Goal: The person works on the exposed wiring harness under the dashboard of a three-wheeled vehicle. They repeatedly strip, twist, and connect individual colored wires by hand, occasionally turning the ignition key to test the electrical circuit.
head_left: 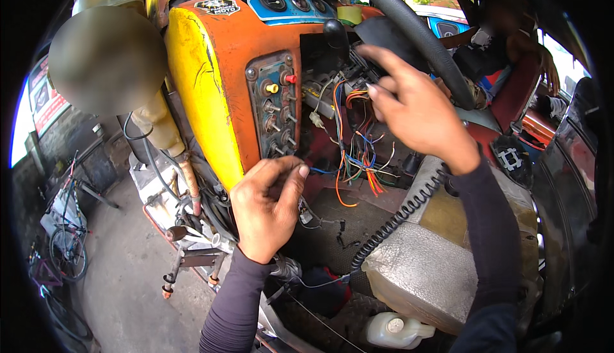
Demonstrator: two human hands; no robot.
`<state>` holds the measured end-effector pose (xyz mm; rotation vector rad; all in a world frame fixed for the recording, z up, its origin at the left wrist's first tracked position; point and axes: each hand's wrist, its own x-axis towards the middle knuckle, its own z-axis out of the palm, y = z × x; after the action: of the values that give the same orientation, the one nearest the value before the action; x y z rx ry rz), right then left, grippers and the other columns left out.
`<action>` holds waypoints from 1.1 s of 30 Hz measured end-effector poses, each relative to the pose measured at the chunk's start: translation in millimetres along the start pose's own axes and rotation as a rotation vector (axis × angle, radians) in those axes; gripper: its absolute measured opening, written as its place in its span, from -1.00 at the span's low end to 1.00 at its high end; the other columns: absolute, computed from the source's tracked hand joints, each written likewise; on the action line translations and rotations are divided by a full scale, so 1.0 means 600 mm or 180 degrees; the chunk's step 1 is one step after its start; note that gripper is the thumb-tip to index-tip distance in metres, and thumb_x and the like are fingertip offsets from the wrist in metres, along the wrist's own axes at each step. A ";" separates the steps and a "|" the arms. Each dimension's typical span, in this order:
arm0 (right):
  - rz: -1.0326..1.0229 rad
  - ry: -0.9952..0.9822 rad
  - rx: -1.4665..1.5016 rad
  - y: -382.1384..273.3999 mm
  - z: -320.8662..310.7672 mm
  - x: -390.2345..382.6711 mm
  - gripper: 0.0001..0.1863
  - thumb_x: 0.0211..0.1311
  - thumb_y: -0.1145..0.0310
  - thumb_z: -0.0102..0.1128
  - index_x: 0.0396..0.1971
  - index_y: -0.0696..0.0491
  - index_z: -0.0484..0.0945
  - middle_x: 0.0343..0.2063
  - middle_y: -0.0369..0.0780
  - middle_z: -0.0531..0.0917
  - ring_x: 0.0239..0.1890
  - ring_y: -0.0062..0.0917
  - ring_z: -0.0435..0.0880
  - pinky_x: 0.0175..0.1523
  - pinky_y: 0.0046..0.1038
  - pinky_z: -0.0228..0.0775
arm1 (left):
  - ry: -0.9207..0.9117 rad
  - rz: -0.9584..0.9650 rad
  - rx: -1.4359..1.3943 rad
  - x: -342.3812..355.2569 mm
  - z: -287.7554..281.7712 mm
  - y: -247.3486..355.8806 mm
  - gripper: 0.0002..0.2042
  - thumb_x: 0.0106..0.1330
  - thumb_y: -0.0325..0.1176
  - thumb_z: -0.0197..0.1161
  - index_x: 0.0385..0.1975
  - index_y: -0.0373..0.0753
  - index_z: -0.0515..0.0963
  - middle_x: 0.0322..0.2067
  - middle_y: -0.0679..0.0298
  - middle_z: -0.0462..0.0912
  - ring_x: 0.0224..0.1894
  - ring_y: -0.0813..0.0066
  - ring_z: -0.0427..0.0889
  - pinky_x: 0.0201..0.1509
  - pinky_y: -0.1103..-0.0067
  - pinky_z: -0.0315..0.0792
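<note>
My left hand point(268, 206) is closed in a pinch below the switch panel point(275, 106). A thin blue wire point(325, 171) runs from its fingertips toward the loose wiring. My right hand point(419, 116) is in front of the opening under the dashboard point(249, 17), its index finger stretched out toward the upper left and its other fingers partly bent. Below and left of it hangs a bundle of loose coloured wires point(358, 154), with several bare ends spread out. A white connector point(316, 120) dangles beside the bundle. Toggle switches and yellow and red buttons fill the panel.
A black steering wheel point(416, 26) arches over my right hand. A coiled black cord point(396, 222) crosses the worn seat point(422, 270). A plastic jug point(398, 330) stands at the bottom. Another person point(489, 52) sits at the right. Bicycles point(67, 244) are outside, left.
</note>
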<state>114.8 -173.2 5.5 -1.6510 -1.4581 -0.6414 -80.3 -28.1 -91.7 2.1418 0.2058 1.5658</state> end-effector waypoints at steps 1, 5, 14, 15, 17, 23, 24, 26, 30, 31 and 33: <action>0.0436 -0.0384 0.0456 -0.007 -0.020 -0.012 -0.48 0.48 0.44 0.08 0.40 0.04 0.36 -0.58 -0.28 0.61 -0.63 -0.64 0.50 -0.45 -0.46 0.38 | -0.0006 0.0099 0.0049 0.010 -0.001 0.001 -0.91 0.31 -0.47 0.43 -0.26 -0.34 0.74 -0.49 0.13 0.67 -0.51 0.35 0.65 -0.36 0.50 0.48; 0.1139 -0.1310 0.1497 0.000 -0.066 -0.045 -0.58 0.50 0.38 0.12 0.26 0.18 0.41 -0.49 -0.29 0.65 -0.67 -0.76 0.50 -0.60 -0.69 0.30 | -0.0036 0.0435 0.0298 0.052 -0.006 0.006 -0.90 0.30 -0.47 0.42 -0.26 -0.35 0.73 -0.45 0.09 0.70 -0.45 0.23 0.69 -0.30 0.46 0.51; 0.1206 -0.1678 0.2484 0.006 -0.045 -0.065 -0.54 0.51 0.35 0.19 0.28 0.23 0.40 -0.37 -0.29 0.60 -0.65 -0.74 0.55 -0.62 -0.70 0.33 | -0.0186 0.0957 0.0508 0.114 0.006 0.020 -0.88 0.30 -0.50 0.41 -0.23 -0.39 0.72 -0.38 0.07 0.72 -0.33 0.24 0.71 -0.16 0.46 0.54; 0.1202 -0.1727 0.2532 0.003 -0.038 -0.062 -0.54 0.51 0.35 0.19 0.28 0.23 0.40 -0.37 -0.29 0.60 -0.65 -0.74 0.55 -0.62 -0.70 0.33 | -0.0172 0.0956 0.0513 0.114 0.005 0.019 -0.88 0.30 -0.50 0.42 -0.23 -0.38 0.72 -0.38 0.07 0.72 -0.33 0.24 0.72 -0.16 0.46 0.54; 0.1150 -0.1785 0.2630 0.003 -0.027 -0.058 -0.54 0.51 0.33 0.20 0.28 0.22 0.41 -0.38 -0.29 0.60 -0.65 -0.74 0.55 -0.62 -0.70 0.33 | -0.0147 0.0954 0.0531 0.116 0.004 0.020 -0.88 0.29 -0.50 0.42 -0.23 -0.38 0.72 -0.37 0.07 0.72 -0.32 0.23 0.72 -0.16 0.46 0.54; 0.1067 -0.1678 0.2801 0.011 -0.023 -0.054 -0.58 0.52 0.30 0.21 0.22 0.21 0.44 -0.42 -0.30 0.60 -0.65 -0.75 0.55 -0.64 -0.70 0.33 | -0.0197 0.1301 0.0559 0.139 0.022 0.026 -0.90 0.28 -0.54 0.40 -0.25 -0.37 0.72 -0.36 0.09 0.73 -0.32 0.25 0.72 -0.14 0.47 0.55; 0.1060 -0.1666 0.2820 0.014 -0.024 -0.053 -0.60 0.52 0.30 0.21 0.20 0.21 0.45 -0.43 -0.30 0.60 -0.65 -0.75 0.56 -0.64 -0.70 0.33 | -0.0217 0.1307 0.0564 0.140 0.023 0.027 -0.90 0.28 -0.54 0.40 -0.25 -0.37 0.72 -0.36 0.09 0.74 -0.32 0.25 0.72 -0.14 0.47 0.55; 0.1052 -0.1636 0.2851 0.019 -0.026 -0.050 -0.62 0.52 0.30 0.21 0.17 0.21 0.46 -0.43 -0.30 0.60 -0.65 -0.75 0.56 -0.64 -0.70 0.32 | -0.0258 0.1320 0.0564 0.143 0.026 0.030 -0.90 0.28 -0.55 0.40 -0.25 -0.37 0.72 -0.36 0.10 0.74 -0.32 0.25 0.73 -0.14 0.47 0.55; 0.1047 -0.1566 0.2805 0.019 -0.030 -0.049 -0.66 0.53 0.30 0.20 0.10 0.22 0.48 -0.43 -0.29 0.61 -0.66 -0.75 0.55 -0.64 -0.71 0.31 | -0.0295 0.1311 0.0599 0.140 0.032 0.034 -0.88 0.25 -0.54 0.42 -0.24 -0.33 0.73 -0.33 0.08 0.74 -0.26 0.11 0.75 -0.12 0.40 0.58; 0.1045 -0.1543 0.2794 0.018 -0.032 -0.049 -0.67 0.53 0.31 0.20 0.08 0.23 0.49 -0.43 -0.29 0.62 -0.66 -0.75 0.55 -0.64 -0.72 0.31 | -0.0299 0.1310 0.0611 0.140 0.033 0.035 -0.89 0.25 -0.54 0.42 -0.24 -0.33 0.73 -0.33 0.08 0.74 -0.26 0.11 0.75 -0.12 0.40 0.58; 0.1026 -0.1551 0.2814 0.017 -0.033 -0.050 -0.68 0.53 0.31 0.19 0.08 0.22 0.49 -0.44 -0.29 0.62 -0.66 -0.76 0.55 -0.64 -0.72 0.31 | -0.0298 0.1322 0.0613 0.140 0.035 0.036 -0.89 0.26 -0.54 0.41 -0.24 -0.34 0.73 -0.34 0.08 0.74 -0.28 0.15 0.74 -0.12 0.42 0.57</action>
<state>121.8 -206.2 -10.7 -1.2881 -1.4337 0.5715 -35.7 -20.4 -14.7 2.5242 -0.1354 1.7174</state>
